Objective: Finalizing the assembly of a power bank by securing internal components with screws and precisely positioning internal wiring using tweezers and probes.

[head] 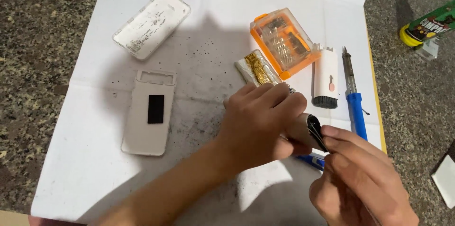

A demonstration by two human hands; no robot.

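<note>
White paper sheet (pixel 95 159) spread over a speckled stone counter (pixel 33 27); its edges run near the frame's left, top and right, with bare paper open at lower left and along the upper middle, dusted with dark specks. Left hand (pixel 258 124), centre of frame, forearm entering from the bottom edge, fingers curled shut around a silver-wrapped pack with gold foil (pixel 258 68), whose upper end juts out toward the top of the frame. Right hand (pixel 360 178), lower right, fingers pinched closed on a small black clip-like piece (pixel 315 130) that touches a tan cylindrical part (pixel 299 130) held at the left hand's fingertips. Blue pen-like item (pixel 313 160) partly hidden beneath both hands. Upper left: clear plastic shell (pixel 151 23), lying flat. Left centre: white back cover with a black rectangular pad (pixel 149 112). Upper centre: orange bit case (pixel 284 41) with clear lid, rows of small metal bits inside. Just right of it: white brush-ended cleaning tool (pixel 325 78), then a blue-handled soldering iron (pixel 353 94) along the sheet's right edge. Upper right corner, off the paper: green tube with yellow cap (pixel 426 26).
</note>
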